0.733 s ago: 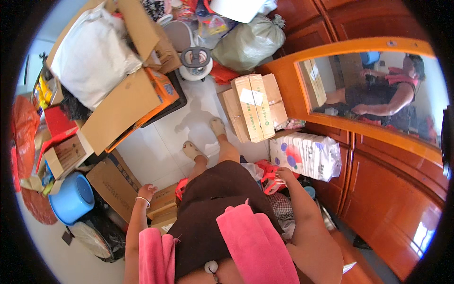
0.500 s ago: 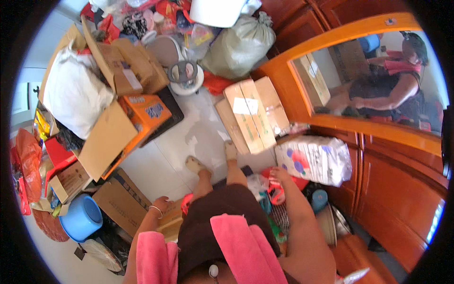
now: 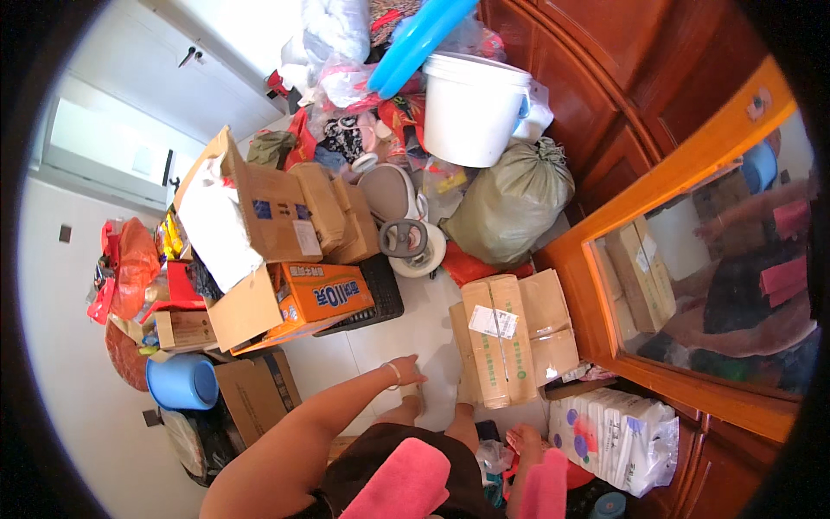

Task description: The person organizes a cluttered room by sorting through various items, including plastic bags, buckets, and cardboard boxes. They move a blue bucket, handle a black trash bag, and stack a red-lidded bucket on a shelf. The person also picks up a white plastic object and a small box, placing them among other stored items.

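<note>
My left hand point(image 3: 406, 370), a bracelet at its wrist, reaches out over the tiled floor with its fingers apart and nothing in them. To its right stands a brown cardboard box point(image 3: 500, 346) with a white label, upright against another box. My right hand point(image 3: 526, 439) hangs low on the right, fingers stretched out, with no held thing visible. Beside it lies a plastic-wrapped pack of paper rolls or tissues point(image 3: 614, 439). A clear plastic bag point(image 3: 493, 456) is just to that hand's left. Pink towel ends point(image 3: 406, 476) hang down in front of me.
At left, an orange printed carton point(image 3: 324, 297) sits on a black crate point(image 3: 385, 298) by an open box with a white sack point(image 3: 216, 229). A blue bucket point(image 3: 181, 381) stands below. Farther off are a white bucket point(image 3: 475, 112), a tied sack point(image 3: 510, 203) and a mirrored door point(image 3: 596, 285).
The view has shifted, showing more of the far pile and the door. My left hand has moved forward from beside my leg, out over the floor. My right hand remains low near the wrapped pack.
</note>
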`<state>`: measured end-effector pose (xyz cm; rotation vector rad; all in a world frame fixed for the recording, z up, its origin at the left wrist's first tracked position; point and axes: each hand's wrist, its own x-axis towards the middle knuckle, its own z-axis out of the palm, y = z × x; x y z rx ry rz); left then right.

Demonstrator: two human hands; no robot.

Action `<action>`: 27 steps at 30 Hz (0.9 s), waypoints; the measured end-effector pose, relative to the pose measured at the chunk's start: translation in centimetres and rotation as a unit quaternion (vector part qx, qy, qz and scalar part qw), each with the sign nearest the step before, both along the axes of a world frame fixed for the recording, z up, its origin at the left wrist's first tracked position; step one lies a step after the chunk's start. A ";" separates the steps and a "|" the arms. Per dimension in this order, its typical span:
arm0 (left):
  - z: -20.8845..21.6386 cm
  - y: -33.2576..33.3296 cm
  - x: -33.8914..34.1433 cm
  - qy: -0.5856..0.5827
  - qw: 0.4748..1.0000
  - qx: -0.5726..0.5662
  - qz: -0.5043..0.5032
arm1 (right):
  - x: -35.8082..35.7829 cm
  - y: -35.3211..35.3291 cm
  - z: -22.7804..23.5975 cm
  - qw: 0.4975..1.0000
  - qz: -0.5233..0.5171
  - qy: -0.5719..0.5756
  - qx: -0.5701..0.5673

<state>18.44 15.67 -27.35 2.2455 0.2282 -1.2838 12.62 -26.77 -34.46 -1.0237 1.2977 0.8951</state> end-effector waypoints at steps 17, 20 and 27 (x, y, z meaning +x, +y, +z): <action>-15.7 -9.0 25.7 -0.148 0.976 -0.112 0.111 | -0.7 5.0 -10.5 0.921 -0.345 -0.177 0.034; -17.1 -6.6 26.4 -0.013 0.971 -0.141 0.190 | -0.3 5.3 -11.4 0.911 -0.375 -0.168 0.044; -14.1 -10.0 23.3 0.001 0.943 -0.163 0.289 | 0.0 5.4 -9.4 0.879 -0.418 -0.225 0.043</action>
